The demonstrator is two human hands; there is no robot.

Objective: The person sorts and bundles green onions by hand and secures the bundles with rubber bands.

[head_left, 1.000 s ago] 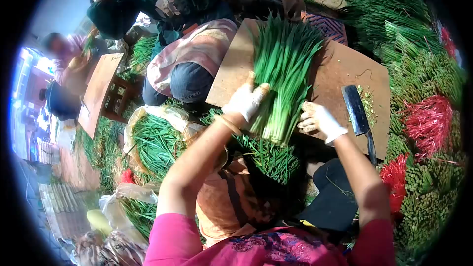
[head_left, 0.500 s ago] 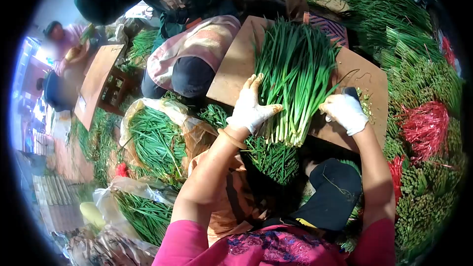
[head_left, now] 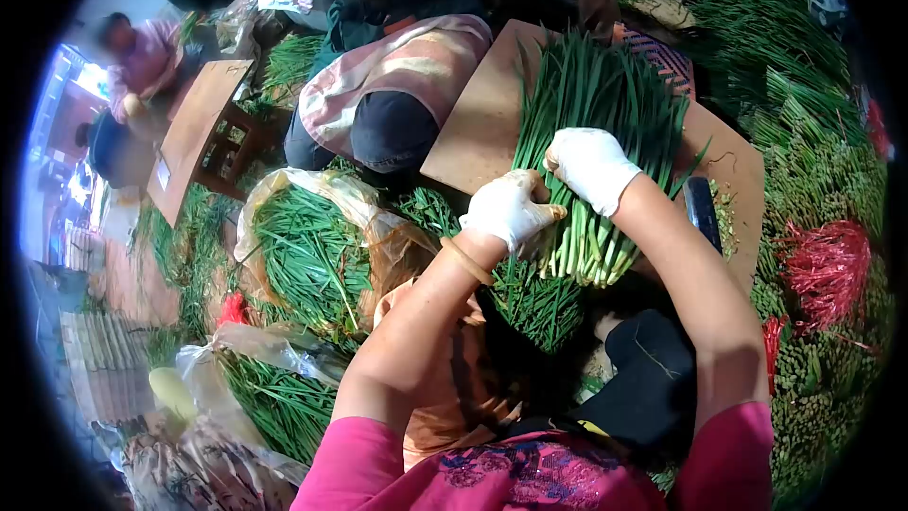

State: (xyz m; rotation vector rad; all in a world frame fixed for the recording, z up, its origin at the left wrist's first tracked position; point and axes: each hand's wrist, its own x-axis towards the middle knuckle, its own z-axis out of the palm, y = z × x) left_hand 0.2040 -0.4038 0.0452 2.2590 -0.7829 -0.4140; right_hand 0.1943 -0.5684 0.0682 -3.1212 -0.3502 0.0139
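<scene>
A thick bundle of garlic chives (head_left: 605, 85) lies over the low wooden board, its pale stem ends pointing toward me. My left hand (head_left: 512, 210), in a white glove, is curled at the left side of the stems. Lying across the bundle from the right, my right hand (head_left: 594, 168), gloved too, has its fingers bent down on the left part of the chives, close to my left hand. Both hands are closed on chives. A dark oblong object (head_left: 702, 215) rests on the board right of the bundle.
The wooden board (head_left: 478, 137) has plant scraps on its right part. Left of me stand plastic bags of chives (head_left: 312, 255). Heaps of green stalks (head_left: 823, 397) with red plastic strips (head_left: 828, 270) line the right. A person (head_left: 397, 85) sits across the board; another person sits far left.
My right hand has moved left from beside the stem ends onto the bundle, near my left hand. My left hand's spread fingers have curled in. The view has shifted slightly.
</scene>
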